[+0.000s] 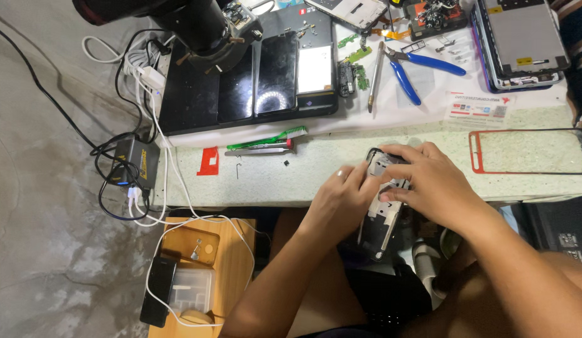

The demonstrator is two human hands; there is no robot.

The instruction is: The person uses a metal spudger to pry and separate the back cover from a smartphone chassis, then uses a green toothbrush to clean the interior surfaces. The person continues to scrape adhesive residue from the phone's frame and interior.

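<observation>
While both my hands close on the phone frame (382, 209), it sits half off the front edge of the bench (341, 163), its lower end hanging over my lap with nothing under it. Left hand (338, 200): fingers curled against the frame's left side, pressed together, steadying. Right hand (428, 181): fingers bent down over the upper part, pinching or pressing something there; what sits under the fingertips is hidden, so I cannot tell which. Risk 1, as I judge it: the frame slips from the grip and drops to the floor, since only the top rests near the bench edge. Risk 2: too much thumb force flexes the thin metal plate. Risk 3: a small part pops loose and falls between my knees; a tiny dark piece (286, 163) already lies loose on the bench near the tweezers (260, 151) and green toothbrush (269, 138). Blue pliers (416, 69) lie well apart, out of easy reach. White cables (178, 206) trail at left, clear of my elbows.
</observation>
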